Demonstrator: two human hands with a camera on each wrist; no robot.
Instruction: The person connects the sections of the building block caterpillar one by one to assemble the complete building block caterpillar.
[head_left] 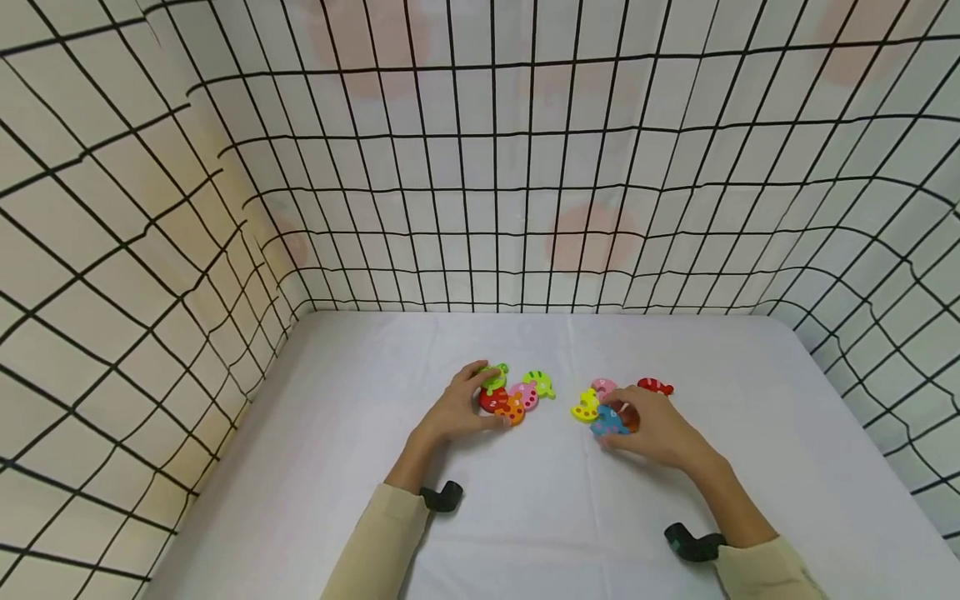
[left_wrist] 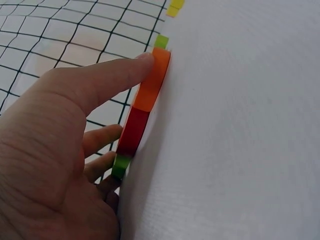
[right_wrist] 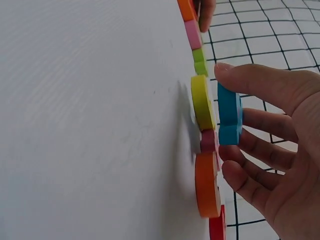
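Observation:
In the head view, my left hand (head_left: pixel 456 408) arches around a group of flat painted animal-shaped pieces on the table. Its thumb touches the edge of the orange piece (left_wrist: pixel 154 80); the other fingers reach over the green piece (head_left: pixel 493 380), beside the red piece (left_wrist: pixel 132 132). My right hand (head_left: pixel 656 427) pinches a blue spotted piece (right_wrist: pixel 229 117) between thumb and fingers, raised off the cloth in the right wrist view. Close under it lie a yellow piece (right_wrist: pixel 201 102), a pink piece (head_left: pixel 602 386) and another orange piece (right_wrist: pixel 206 185), which the hand partly covers in the head view.
A pink spotted piece (head_left: pixel 524 396) and a light green striped piece (head_left: pixel 538 383) adjoin the left group. Behind the right hand lies a red striped fish-shaped piece (head_left: pixel 655 386). White cloth covers the table (head_left: pixel 517 517); black grid netting (head_left: pixel 510 183) encloses its back and sides.

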